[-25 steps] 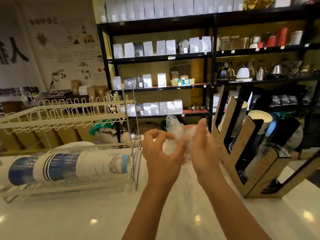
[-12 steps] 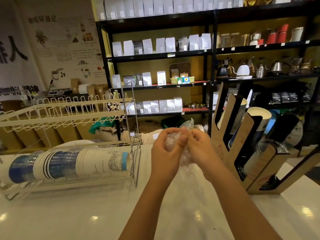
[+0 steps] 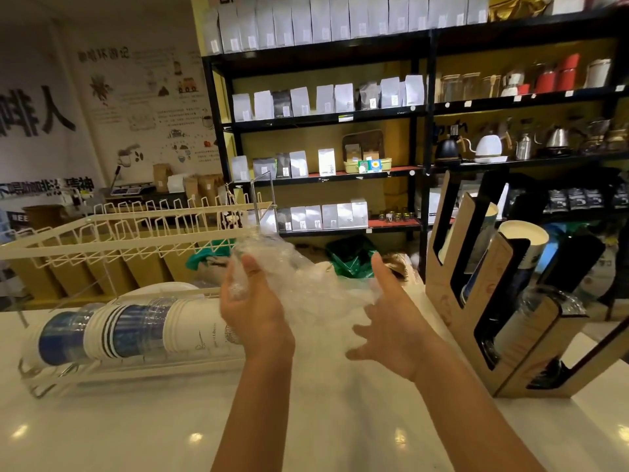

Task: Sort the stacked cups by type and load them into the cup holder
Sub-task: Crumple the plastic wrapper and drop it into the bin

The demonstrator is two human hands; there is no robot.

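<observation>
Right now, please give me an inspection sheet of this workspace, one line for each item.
Surface: white glossy counter, with lamp reflections.
Job's things: stacked cups lie sideways in the wire rack; the wooden cup holder on the right already has cups in its slots.
Clutter: crumpled clear plastic wrap between the hands.
Grippers: left hand grips the wrap; right hand has spread fingers against the wrap.
Cables: nothing seen.
Surroundings: black shelves with white bags, kettles and jars; a wall poster at the left.
</observation>
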